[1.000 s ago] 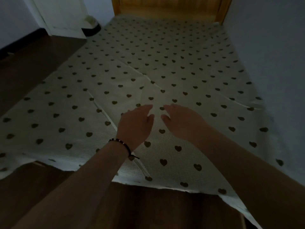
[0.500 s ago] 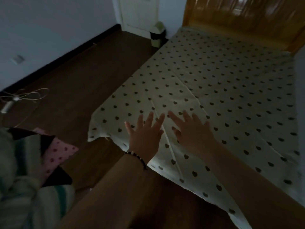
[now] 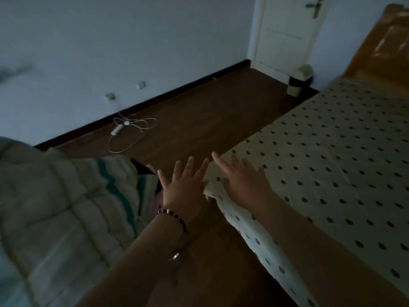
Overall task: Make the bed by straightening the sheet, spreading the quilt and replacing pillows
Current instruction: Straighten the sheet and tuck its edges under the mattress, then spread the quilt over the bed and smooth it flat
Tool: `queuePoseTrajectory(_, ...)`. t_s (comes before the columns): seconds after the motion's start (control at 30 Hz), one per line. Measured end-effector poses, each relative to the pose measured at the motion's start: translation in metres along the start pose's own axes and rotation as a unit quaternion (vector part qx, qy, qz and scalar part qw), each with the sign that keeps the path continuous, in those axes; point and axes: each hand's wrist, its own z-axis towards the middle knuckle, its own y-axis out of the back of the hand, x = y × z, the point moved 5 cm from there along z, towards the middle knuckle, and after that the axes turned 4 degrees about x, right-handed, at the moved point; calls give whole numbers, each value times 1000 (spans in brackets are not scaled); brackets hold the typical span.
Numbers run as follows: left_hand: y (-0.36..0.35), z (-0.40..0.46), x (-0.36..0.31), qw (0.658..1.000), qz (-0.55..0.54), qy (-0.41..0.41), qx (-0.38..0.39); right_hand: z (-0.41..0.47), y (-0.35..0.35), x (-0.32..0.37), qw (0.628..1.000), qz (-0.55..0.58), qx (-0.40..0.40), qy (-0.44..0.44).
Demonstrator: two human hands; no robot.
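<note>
A cream sheet with dark heart dots lies flat over the bed on the right. A pale quilt with teal stripes is heaped on the floor at the left, and something pink shows under its edge. My left hand, with a bead bracelet on the wrist, is spread in the air above the floor between quilt and bed corner. My right hand is spread with straight fingers over the sheet's near-left corner. Neither hand holds anything. No pillow is clearly visible.
Dark wood floor runs along the bed's left side. A loose white cable lies by the wall. A small bin stands by a white door. The wooden headboard is at the far right.
My view has swung left, from the middle of the sheet to its left corner. Both hands moved left with fingers spread; the left one is off the sheet. The quilt came into view.
</note>
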Motion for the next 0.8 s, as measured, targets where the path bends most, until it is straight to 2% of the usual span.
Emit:
queuePoseTrajectory(0.1,13,-3,55,999,1,51,-1,29,7,47,999,0,34,35)
queuePoseTrajectory(0.17,22,-12,109,993,-8,118,-8,57,9,100,995,-9,57,85)
queuePoseTrajectory(0.4,41,-41,193,971,-17,236,-30,101,9,190,977,-15,121,173)
queuePoseTrajectory(0.6,54,-79,278,918,-21,391,-68,148,21,284,937,-38,129,322)
queuePoseTrajectory(0.8,54,-110,322,859,-38,502,-90,173,22,356,889,-70,123,436)
